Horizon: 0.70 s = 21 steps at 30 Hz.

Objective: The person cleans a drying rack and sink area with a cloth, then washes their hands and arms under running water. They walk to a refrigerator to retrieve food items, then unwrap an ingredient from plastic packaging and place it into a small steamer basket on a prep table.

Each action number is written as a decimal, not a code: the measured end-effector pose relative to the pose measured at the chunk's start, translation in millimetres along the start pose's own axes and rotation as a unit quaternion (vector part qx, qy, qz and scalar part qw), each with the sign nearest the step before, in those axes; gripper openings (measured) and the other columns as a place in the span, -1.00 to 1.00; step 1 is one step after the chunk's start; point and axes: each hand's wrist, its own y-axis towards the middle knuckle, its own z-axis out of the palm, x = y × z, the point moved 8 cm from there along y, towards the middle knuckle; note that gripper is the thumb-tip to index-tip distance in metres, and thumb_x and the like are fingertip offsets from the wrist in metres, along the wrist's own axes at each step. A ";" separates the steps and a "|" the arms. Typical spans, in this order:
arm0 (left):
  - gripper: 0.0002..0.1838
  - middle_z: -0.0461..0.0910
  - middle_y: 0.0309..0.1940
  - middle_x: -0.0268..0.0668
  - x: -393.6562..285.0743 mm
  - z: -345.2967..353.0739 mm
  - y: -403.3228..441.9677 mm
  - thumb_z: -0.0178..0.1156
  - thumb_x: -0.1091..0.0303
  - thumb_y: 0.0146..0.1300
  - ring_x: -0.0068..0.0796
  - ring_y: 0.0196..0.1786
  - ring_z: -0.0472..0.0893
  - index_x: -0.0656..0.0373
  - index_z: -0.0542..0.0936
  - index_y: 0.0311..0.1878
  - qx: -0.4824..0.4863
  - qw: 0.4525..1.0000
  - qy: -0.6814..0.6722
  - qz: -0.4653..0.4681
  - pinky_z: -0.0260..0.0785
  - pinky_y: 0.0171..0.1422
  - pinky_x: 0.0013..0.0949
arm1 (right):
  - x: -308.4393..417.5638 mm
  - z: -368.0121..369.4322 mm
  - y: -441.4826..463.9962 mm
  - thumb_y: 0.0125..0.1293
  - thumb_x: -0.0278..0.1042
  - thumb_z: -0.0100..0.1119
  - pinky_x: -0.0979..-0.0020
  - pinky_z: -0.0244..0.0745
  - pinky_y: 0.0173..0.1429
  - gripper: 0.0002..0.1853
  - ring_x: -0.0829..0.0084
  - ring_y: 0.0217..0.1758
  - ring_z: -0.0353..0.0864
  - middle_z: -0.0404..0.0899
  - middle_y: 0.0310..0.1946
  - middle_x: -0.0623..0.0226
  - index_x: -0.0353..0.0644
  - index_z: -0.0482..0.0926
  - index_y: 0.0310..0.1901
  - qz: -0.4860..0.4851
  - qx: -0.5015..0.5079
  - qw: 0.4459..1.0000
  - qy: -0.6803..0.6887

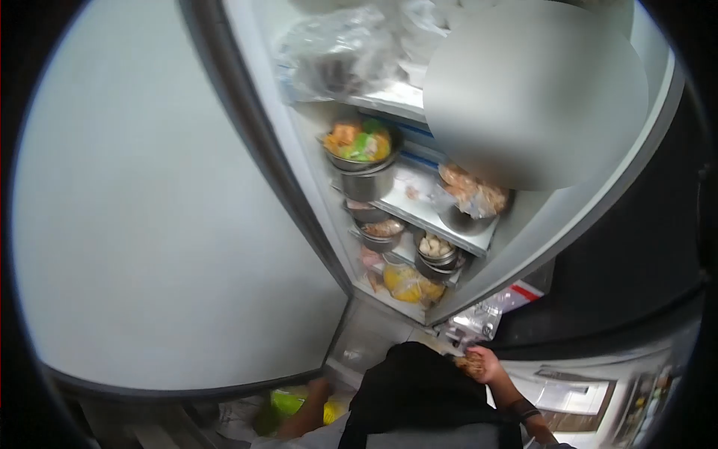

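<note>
Brown lumps (470, 365) fill the lowered right hand's (488, 364) clamped fingers; the left hand's (320, 391) I cannot tell.

Cannot see behind the round grey blur (535, 93) right of the flat white refrigerator door (172, 187); cannot make out the blurred left hand (318, 390) below that door's corner, nor identify the small brown clump (471, 365) farther right.
</note>
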 end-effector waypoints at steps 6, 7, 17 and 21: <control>-0.61 0.70 -0.22 -0.09 88.3 -106.4 -119.2 0.31 0.27 0.27 -0.27 -0.20 0.67 0.38 0.73 0.03 -0.273 0.643 -0.612 -0.370 0.54 -0.08 -0.13 | -44.9 -210.6 -64.8 0.34 -0.19 0.26 0.05 0.70 -0.08 -0.68 0.07 -0.18 0.78 0.74 -0.24 0.07 -0.32 0.62 -0.09 -0.094 -0.159 0.982 -0.052; -0.62 0.70 -0.18 -0.07 72.8 -126.6 -129.4 0.30 0.32 0.28 -0.26 -0.18 0.67 0.39 0.73 0.06 -0.329 0.609 -0.597 -0.407 0.54 -0.08 -0.12 | -38.0 -281.6 -54.6 0.24 -0.26 0.32 0.07 0.69 -0.10 -0.73 0.09 -0.22 0.76 0.73 -0.28 0.11 -0.30 0.63 -0.14 -0.209 -0.160 0.940 -0.218; -0.64 0.68 0.10 -0.10 -153.6 -98.8 -17.4 0.24 0.17 0.43 -0.17 0.21 0.60 0.24 0.69 0.10 0.093 0.945 -0.301 -0.088 0.44 0.32 -0.24 | -177.8 -396.9 -251.6 0.00 -0.29 0.44 0.27 0.61 -0.06 -0.70 0.31 -0.21 0.72 0.76 -0.26 0.13 -0.21 0.78 -0.20 -0.242 -0.454 0.847 -0.136; -0.66 0.68 0.07 -0.07 -309.2 -35.9 -11.2 0.21 0.20 0.45 -0.14 0.18 0.62 0.25 0.67 0.11 0.177 0.969 -0.163 0.049 0.45 0.30 -0.21 | -277.0 -466.1 -259.8 0.13 -0.29 0.36 0.23 0.66 -0.04 -0.69 0.18 -0.10 0.72 0.73 -0.09 0.15 -0.21 0.76 -0.10 -0.202 -0.468 0.856 -0.085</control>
